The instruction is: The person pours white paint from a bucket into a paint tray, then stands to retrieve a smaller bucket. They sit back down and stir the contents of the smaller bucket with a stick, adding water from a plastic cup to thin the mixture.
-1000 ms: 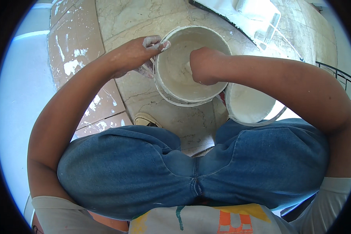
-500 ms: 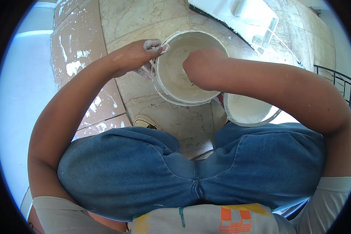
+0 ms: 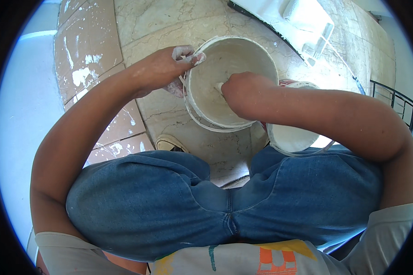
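Note:
A large off-white bucket [image 3: 248, 51] stands on the floor beyond my knees, its inside coated with a pale paste or paint. My left hand [image 3: 172, 68], smeared with white, is closed on the bucket's left rim, thumb over the edge and fingers outside. Down inside the bucket is my right hand [image 3: 244, 94], its fingers curled. A small whitish piece [image 3: 219, 86] shows at its left side; what it belongs to is hidden by the hand. A smaller bucket [image 3: 270, 134] with white contents sits to the right, partly under my right forearm.
At the far right a white tray [image 3: 309, 25] with a dark edge bears a paint roller [image 3: 292, 9]. A thin rod [image 3: 337, 54] with a blue end lies near it. White-splashed brown sheets [image 3: 103, 39] cover the floor at left. A black railing [image 3: 395, 95] stands at right.
My right hand has shifted slightly down and right inside the bucket, and a whitish piece now shows beside it. The left hand keeps hold of the rim. The view has shifted a little.

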{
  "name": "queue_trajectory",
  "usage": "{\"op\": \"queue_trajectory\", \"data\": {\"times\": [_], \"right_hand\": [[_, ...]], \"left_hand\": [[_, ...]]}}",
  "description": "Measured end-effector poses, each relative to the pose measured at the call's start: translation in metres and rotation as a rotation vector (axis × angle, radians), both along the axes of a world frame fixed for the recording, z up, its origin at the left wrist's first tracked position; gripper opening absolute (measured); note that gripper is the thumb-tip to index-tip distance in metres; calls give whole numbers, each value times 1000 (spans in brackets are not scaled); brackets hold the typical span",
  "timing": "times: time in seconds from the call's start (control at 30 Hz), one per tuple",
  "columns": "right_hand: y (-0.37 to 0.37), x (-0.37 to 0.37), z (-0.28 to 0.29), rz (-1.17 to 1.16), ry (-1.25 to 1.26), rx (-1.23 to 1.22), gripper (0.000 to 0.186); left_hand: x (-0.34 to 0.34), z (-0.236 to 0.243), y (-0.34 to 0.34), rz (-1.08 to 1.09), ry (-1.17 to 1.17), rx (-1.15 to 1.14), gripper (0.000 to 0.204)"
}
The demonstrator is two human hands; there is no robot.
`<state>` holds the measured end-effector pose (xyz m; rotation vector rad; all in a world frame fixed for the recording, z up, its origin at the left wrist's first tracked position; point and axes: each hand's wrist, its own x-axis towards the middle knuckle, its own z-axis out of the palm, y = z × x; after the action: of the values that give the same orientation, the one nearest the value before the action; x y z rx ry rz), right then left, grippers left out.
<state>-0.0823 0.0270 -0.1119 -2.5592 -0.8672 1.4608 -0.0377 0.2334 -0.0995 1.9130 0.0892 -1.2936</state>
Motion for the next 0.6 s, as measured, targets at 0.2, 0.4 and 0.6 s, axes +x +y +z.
{"op": "queue_trajectory", "data": {"times": [0.2, 0.4, 0.6], "right_hand": [[2, 8, -4, -62, 54, -59, 20], [5, 21, -4, -59, 125, -98, 23], [2, 7, -5, 11, 6, -53, 20]], "left_hand": [[0, -2, -1, 8, 38, -40, 63], [-4, 1, -5, 40, 6, -53, 54], [-4, -4, -2, 18, -26, -49, 53]]}}
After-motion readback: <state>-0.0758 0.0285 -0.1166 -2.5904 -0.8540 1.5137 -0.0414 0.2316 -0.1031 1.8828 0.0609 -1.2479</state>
